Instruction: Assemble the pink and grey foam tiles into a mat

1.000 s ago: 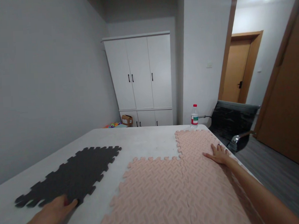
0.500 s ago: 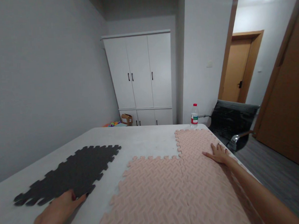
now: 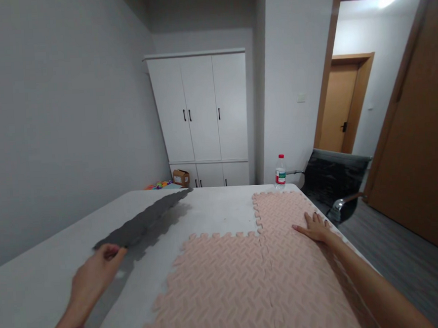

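My left hand (image 3: 99, 270) pinches the near edge of a dark grey foam mat tile (image 3: 144, 219) with notched edges. The tile is lifted off the table, tilted almost edge-on to me, and casts a shadow below. On the right, my right hand (image 3: 315, 227) lies with fingers spread on pink foam mat tiles (image 3: 229, 277). These have a raised pattern and toothed edges; a seam runs between the joined pieces, and one stretches farther back along the table's right side.
The white table (image 3: 214, 213) carries a bottle with a red cap (image 3: 280, 172) at its back right corner. Beyond stand a black chair (image 3: 335, 184), a white cabinet (image 3: 201, 110) and a cardboard box (image 3: 181, 177). A wall runs along the left.
My left hand has raised the grey tile from lying flat and moved it up and away from me. My right hand stays on the pink tiles. The view has shifted slightly.
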The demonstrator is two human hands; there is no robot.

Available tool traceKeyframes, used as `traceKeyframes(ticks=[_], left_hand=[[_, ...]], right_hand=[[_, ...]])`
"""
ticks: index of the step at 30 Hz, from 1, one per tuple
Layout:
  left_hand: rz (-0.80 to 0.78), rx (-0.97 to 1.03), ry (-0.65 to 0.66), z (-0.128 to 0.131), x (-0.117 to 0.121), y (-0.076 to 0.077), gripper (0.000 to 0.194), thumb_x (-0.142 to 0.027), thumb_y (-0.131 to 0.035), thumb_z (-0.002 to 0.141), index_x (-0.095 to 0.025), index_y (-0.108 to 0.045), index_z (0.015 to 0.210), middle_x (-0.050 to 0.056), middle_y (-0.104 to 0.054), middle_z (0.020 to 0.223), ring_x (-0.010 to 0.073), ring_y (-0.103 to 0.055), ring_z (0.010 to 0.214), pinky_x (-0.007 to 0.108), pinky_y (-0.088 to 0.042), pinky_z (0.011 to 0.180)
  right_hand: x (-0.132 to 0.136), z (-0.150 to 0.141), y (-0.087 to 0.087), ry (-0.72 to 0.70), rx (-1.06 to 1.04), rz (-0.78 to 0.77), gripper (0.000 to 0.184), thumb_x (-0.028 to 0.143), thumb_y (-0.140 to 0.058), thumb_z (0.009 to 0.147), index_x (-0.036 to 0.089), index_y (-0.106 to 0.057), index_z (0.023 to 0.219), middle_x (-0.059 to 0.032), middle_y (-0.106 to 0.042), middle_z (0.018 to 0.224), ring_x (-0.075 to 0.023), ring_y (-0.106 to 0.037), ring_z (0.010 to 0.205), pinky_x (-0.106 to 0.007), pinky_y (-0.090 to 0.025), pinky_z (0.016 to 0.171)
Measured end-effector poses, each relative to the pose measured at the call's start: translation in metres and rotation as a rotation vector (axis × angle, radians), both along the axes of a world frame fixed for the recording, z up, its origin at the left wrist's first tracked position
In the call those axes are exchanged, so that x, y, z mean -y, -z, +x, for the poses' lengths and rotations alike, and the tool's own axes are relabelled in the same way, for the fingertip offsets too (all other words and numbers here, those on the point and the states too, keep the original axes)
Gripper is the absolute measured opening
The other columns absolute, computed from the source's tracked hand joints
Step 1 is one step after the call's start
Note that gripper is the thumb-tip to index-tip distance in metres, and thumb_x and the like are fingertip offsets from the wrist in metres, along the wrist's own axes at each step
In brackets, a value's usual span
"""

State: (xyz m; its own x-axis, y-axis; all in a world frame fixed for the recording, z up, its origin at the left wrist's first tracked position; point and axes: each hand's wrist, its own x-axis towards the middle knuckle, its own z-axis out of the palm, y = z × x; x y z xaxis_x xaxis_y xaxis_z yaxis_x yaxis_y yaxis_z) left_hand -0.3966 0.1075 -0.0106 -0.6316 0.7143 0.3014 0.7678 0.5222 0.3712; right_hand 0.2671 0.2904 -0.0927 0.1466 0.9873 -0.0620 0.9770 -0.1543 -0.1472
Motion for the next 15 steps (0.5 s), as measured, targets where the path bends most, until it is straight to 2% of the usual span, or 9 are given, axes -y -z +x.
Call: traceKeyframes(ticks=[3, 4, 6, 10, 15], left_hand=[[0.186, 0.199, 0.398, 0.018, -0.033, 0.001, 0.035, -0.054, -0.038, 0.076, -0.023, -0.050, 0.087, -0.003, -0.064, 0.080, 0.0190, -0.059, 0.081, 0.024, -0.042, 0.067], [0.209, 0.240, 0.523, 0.028, -0.045, 0.003, 0.038, -0.056, -0.039, 0.075, -0.022, -0.049, 0.088, -0.001, -0.064, 0.084, 0.0194, -0.059, 0.083, 0.025, -0.044, 0.071], [0.184, 0.250, 0.681, 0.050, -0.068, 0.008, 0.040, -0.058, -0.040, 0.076, -0.021, -0.049, 0.088, 0.002, -0.064, 0.093, 0.0189, -0.059, 0.088, 0.026, -0.045, 0.078], [0.118, 0.212, 0.870, 0.083, -0.101, 0.017, 0.033, -0.053, -0.048, 0.075, -0.022, -0.051, 0.085, 0.002, -0.064, 0.094, 0.0195, -0.058, 0.093, 0.028, -0.044, 0.085], [0.084, 0.146, 0.953, 0.084, -0.116, 0.021, 0.030, -0.050, -0.052, 0.072, -0.020, -0.056, 0.075, 0.000, -0.066, 0.082, 0.0188, -0.061, 0.084, 0.026, -0.047, 0.078]], right_hand=[[0.001, -0.001, -0.001, -0.003, 0.007, -0.010, 0.111, 0.087, -0.027, 0.063, 0.013, -0.013, 0.145, -0.0212, -0.008, 0.150, -0.0380, -0.004, 0.137, -0.057, -0.005, 0.105], [0.001, -0.001, -0.002, -0.003, 0.008, -0.012, 0.111, 0.087, -0.027, 0.064, 0.012, -0.012, 0.145, -0.0214, -0.009, 0.150, -0.0380, -0.004, 0.137, -0.057, -0.005, 0.105], [0.001, -0.002, -0.003, -0.002, 0.006, -0.016, 0.110, 0.086, -0.027, 0.064, 0.013, -0.012, 0.145, -0.0214, -0.009, 0.150, -0.0378, -0.004, 0.137, -0.057, -0.005, 0.104], [0.000, -0.002, -0.006, -0.001, -0.002, -0.025, 0.112, 0.088, -0.027, 0.063, 0.013, -0.011, 0.146, -0.0212, -0.006, 0.150, -0.0376, -0.002, 0.137, -0.056, -0.005, 0.105], [0.001, -0.002, -0.010, -0.007, -0.017, -0.037, 0.114, 0.089, -0.026, 0.062, 0.013, -0.010, 0.146, -0.0215, -0.003, 0.151, -0.0371, 0.000, 0.137, -0.055, -0.003, 0.105]])
